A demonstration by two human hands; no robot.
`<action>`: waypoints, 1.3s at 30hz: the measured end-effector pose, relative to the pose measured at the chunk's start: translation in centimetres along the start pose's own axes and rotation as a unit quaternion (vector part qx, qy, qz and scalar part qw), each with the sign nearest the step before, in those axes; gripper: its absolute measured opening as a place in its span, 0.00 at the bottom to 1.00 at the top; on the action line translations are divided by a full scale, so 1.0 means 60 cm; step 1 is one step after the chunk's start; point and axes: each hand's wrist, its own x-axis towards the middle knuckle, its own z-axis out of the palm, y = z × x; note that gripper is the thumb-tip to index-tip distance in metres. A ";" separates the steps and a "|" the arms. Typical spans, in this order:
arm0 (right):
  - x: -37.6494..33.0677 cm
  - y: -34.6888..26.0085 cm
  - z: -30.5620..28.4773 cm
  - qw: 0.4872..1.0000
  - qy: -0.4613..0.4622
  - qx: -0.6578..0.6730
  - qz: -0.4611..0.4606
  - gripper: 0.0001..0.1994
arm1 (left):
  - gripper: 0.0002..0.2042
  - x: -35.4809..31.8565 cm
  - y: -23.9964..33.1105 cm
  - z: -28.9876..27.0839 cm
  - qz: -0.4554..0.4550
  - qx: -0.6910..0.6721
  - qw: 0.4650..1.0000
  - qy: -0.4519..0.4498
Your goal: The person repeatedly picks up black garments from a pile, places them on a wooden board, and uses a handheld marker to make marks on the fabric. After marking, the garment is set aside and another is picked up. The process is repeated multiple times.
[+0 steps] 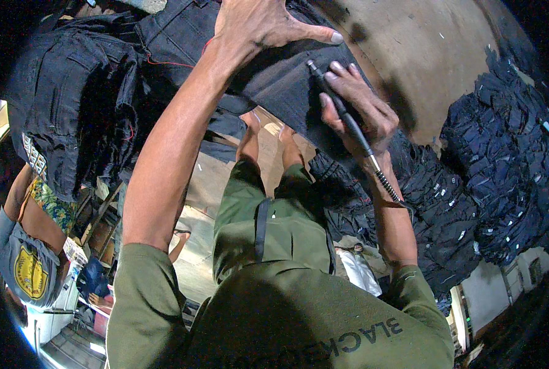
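Dark denim jeans [280, 92] lie stretched over the work surface in front of me. My left hand [256, 24] rests on the denim at the top of the view, its thumb stretched out to the right. The picture's edge cuts off its other fingers. In my right hand [363, 111] is a black pen-shaped rotary tool [343, 114], held like a pencil. A spring-sleeved cable runs from its rear end along my forearm. The tool's metal tip points up and left, over the denim; I cannot tell whether it touches the cloth.
A heap of dark garments [489, 160] with small white tags fills the right side. More dark jeans [78, 92] are piled at the left, with a loose red thread [170, 63] nearby. Brown board [428, 55] lies beyond my right hand. Another person [28, 258] is at the left edge.
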 end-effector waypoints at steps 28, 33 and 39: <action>-0.007 0.002 -0.004 1.000 0.017 0.004 0.013 0.13 | 0.53 0.000 0.000 0.005 0.009 0.013 1.000 0.014; -0.009 0.000 -0.006 0.999 0.034 -0.009 0.027 0.12 | 0.53 0.000 0.003 0.000 0.008 0.018 1.000 0.006; -0.010 -0.004 -0.009 0.999 0.030 0.006 0.032 0.12 | 0.53 0.000 0.003 0.001 0.008 0.029 1.000 0.009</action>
